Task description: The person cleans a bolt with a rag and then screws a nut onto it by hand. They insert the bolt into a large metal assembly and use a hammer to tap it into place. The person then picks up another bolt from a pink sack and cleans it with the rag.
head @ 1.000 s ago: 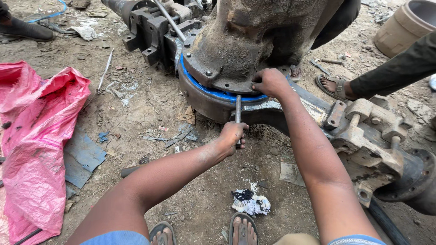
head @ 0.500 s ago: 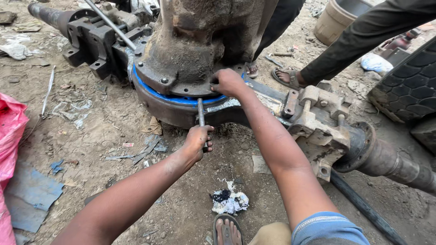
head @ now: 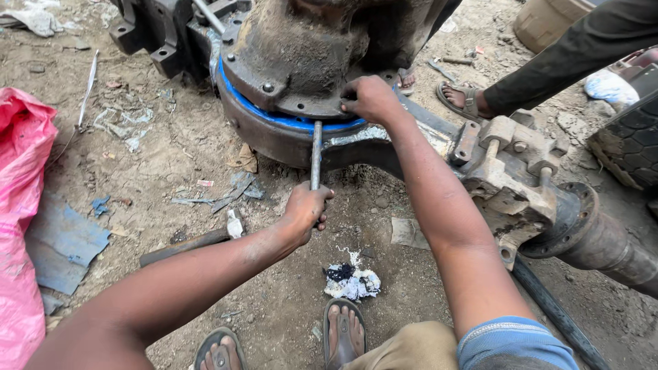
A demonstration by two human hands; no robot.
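Unmoved since before — left hand (head: 305, 209) fisted on wrench (head: 316, 154), right hand (head: 370, 98) pressing flange (head: 274, 120).

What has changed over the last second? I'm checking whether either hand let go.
Neither hand let go. The left hand still grips the metal bar upright under the blue-sealed flange, and the right hand stays on the housing rim. Only the view shifted, so the pink sack slid leftward.
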